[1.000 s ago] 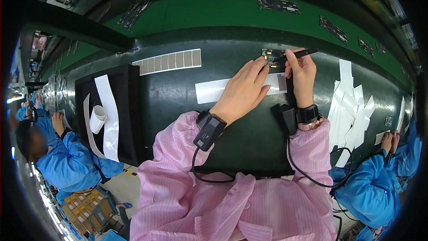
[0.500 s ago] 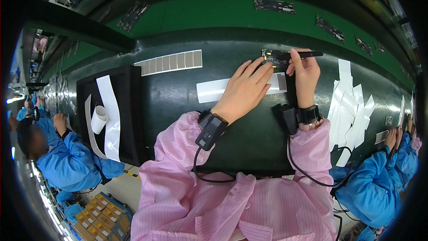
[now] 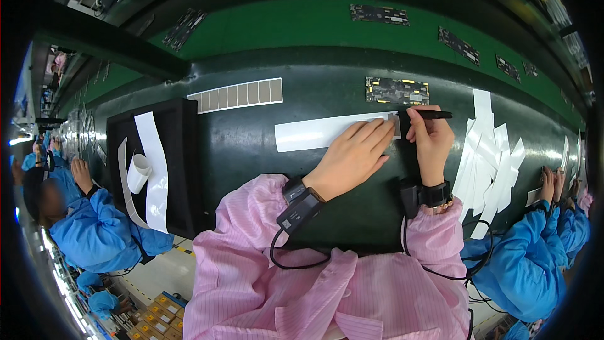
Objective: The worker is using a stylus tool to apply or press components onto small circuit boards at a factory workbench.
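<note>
My left hand lies flat over the right part of a white backing strip, fingers stretched out and fingertips near a small grey label at the strip's right end. In my right hand is a slim black pen-shaped tool, held in a pinch; its tip is close to that label, but what it touches is too small to tell. Just beyond both hands a dark circuit board with gold-coloured parts rests on the bench, apart from them.
A sheet of grey labels lies to the left, by a black foam tray bearing white strips and a roll. Discarded-looking white strips pile up at right. More boards sit on the green belt. People in blue work either side.
Both hands have come nearer, off the circuit board and onto the white strip's right end. The circuit board now lies uncovered; the black tool has moved with my right hand.
</note>
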Demonstrator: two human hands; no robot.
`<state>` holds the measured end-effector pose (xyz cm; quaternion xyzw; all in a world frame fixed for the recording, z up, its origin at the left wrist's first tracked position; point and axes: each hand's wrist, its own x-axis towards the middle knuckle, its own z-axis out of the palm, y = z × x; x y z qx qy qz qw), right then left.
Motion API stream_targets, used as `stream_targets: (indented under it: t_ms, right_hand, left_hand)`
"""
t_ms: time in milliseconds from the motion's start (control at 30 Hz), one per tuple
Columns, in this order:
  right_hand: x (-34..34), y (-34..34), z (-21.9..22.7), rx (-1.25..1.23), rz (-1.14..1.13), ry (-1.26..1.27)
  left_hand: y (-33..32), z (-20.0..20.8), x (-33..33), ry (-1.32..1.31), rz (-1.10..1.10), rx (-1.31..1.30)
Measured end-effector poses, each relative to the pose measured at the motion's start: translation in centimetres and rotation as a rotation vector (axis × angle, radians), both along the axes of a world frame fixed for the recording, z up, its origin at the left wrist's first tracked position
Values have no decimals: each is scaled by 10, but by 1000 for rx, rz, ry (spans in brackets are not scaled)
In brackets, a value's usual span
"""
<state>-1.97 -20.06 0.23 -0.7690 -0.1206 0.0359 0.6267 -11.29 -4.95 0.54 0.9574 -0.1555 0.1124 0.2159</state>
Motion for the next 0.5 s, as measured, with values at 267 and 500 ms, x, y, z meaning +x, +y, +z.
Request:
stream_targets:
  t_ms: [267, 500]
  right_hand:
    - [-1, 4, -3, -13, 7, -76]
    - [-1, 6, -4, -7, 2, -71]
  left_hand:
    - [-1, 0, 0, -17, 12, -5]
    - [0, -1, 1, -4, 14, -18]
